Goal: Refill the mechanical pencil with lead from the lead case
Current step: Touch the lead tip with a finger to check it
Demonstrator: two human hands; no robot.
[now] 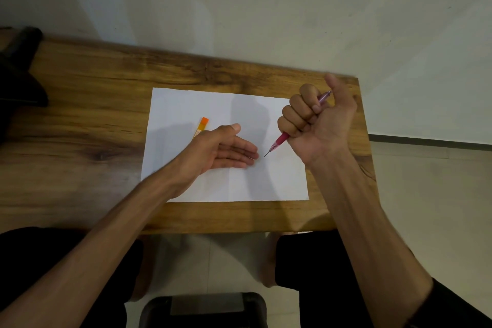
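Right hand [316, 125] fisted round pink pencil [281, 140], tip down, thumb raised, likely for clicking. Left hand [226, 150] flat, fingers released, mid-frame, hiding lead case [202, 125] partly.

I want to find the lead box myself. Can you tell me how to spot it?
Look at the wooden table and find the white sheet of paper on it. Near the sheet's left edge lies the lead case, partly hidden behind the open left hand. It is a small flat orange stick, the only orange thing there.
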